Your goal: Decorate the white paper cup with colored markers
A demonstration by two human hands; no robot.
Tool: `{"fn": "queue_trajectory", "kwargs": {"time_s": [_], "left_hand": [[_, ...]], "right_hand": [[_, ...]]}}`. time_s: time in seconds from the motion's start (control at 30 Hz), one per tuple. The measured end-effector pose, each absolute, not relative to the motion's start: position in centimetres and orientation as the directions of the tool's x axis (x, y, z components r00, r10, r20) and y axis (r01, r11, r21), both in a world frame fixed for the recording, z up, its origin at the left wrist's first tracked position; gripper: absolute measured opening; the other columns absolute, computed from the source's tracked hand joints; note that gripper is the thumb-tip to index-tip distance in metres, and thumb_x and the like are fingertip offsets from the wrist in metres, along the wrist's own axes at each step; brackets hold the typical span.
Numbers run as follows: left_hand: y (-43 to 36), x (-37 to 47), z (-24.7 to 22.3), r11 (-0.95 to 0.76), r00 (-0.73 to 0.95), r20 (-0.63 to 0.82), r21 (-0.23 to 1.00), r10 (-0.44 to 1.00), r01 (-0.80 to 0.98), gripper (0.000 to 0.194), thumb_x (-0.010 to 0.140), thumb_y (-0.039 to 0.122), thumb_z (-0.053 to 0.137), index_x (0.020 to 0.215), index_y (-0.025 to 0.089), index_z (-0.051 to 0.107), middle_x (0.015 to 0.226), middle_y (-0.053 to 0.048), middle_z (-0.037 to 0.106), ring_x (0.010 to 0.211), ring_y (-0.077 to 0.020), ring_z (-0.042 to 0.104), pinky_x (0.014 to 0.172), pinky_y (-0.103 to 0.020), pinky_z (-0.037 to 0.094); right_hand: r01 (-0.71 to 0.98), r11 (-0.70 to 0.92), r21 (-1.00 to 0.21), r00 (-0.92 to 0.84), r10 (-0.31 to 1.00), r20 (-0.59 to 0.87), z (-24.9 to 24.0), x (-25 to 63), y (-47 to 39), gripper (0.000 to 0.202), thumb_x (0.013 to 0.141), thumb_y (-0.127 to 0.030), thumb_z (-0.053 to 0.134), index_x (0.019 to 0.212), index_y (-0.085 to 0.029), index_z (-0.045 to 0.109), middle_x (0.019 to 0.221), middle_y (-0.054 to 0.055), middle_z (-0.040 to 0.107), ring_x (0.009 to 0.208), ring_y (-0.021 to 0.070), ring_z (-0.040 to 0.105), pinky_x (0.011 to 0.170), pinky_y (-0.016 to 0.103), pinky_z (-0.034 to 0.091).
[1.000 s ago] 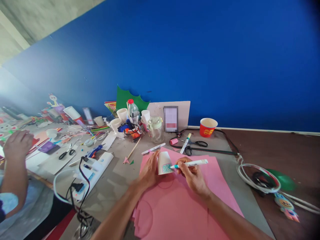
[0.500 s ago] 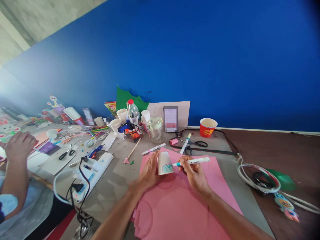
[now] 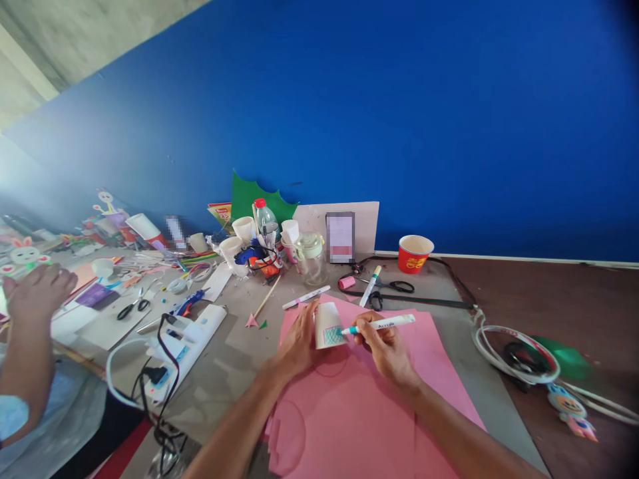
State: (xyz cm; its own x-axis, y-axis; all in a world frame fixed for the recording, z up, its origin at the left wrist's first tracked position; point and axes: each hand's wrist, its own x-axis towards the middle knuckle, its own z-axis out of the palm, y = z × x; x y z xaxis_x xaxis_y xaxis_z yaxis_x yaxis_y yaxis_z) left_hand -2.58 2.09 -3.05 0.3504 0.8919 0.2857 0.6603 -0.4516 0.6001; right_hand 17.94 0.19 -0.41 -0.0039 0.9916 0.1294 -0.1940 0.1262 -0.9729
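Pink paper spreads across the lower middle of the frame. Above its near part, just right of centre, the right hand is closed in a writing grip round a white acrylic marker, the teal tip pointing left. The left hand, partly extended with fingers together, steadies the left side of a white paper cup near the frame's centre; the cup tilts slightly, and the marker's tip seems to touch it, though the contact is too small to be sure. A teal crosshatched patch with a pink outline sits low on the cup.

At lower left lies a white power strip with black cords, and at the left edge a co-worker's hand. Beyond the cup are a pink-marked pen and a yellow-capped marker, the latter beside black-handled scissors. Farther back stand a clear jar in the middle and a red paper bowl right of it. A blue wall fills the upper frame.
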Motion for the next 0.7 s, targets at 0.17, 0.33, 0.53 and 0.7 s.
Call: {"fn": "queue_trajectory", "kwargs": {"time_s": [0.17,0.33,0.53,0.7], "left_hand": [[2.2,-2.5,-3.0,-0.46,0.369,0.277,0.597,0.887,0.657,0.094,0.069,0.029,0.075,0.147,0.022,0.024,0.149,-0.015,0.042,0.138,-0.0342,0.04,0.114,-0.056,0.034],[2.1,-2.7,-3.3,-0.456,0.335,0.31,0.618,0.89,0.64,0.094,0.069,0.033,0.075,0.147,0.021,0.025,0.148,-0.016,0.043,0.138,-0.0357,0.04,0.113,-0.056,0.035],[2.4,-3.4,-2.5,-0.366,0.096,0.39,0.713,0.916,0.598,0.093,0.075,0.054,0.069,0.147,0.019,0.021,0.15,-0.02,0.037,0.138,-0.0389,0.038,0.111,-0.054,0.038],[2.8,-3.3,-1.7,-0.382,0.015,0.428,0.791,0.904,0.477,0.083,0.079,0.054,0.067,0.144,0.026,0.024,0.144,-0.016,0.044,0.131,-0.0327,0.047,0.105,-0.049,0.044]], "right_hand": [[-0.211,0.104,-0.972,0.013,0.995,0.104,0.1,18.1,0.3,0.047,0.076,-0.062,0.064,0.061,-0.019,0.055,0.051,-0.002,0.05,0.047,0.0098,0.038,0.045,0.024,0.027],[-0.287,0.063,-0.956,0.03,0.998,0.056,0.1,18.1,0.4,0.048,0.072,-0.063,0.069,0.061,-0.018,0.058,0.051,-0.002,0.052,0.047,0.0091,0.04,0.045,0.022,0.027],[-0.384,0.024,-0.923,0.135,0.99,-0.031,0.0,18.4,0.8,0.05,0.066,-0.066,0.072,0.067,-0.017,0.063,0.05,-0.002,0.052,0.048,0.0094,0.043,0.045,0.021,0.028],[-0.391,-0.003,-0.92,0.134,0.989,-0.06,0.3,18.2,0.7,0.052,0.062,-0.067,0.074,0.071,-0.017,0.064,0.05,-0.002,0.054,0.046,0.0091,0.041,0.044,0.022,0.027]]}}
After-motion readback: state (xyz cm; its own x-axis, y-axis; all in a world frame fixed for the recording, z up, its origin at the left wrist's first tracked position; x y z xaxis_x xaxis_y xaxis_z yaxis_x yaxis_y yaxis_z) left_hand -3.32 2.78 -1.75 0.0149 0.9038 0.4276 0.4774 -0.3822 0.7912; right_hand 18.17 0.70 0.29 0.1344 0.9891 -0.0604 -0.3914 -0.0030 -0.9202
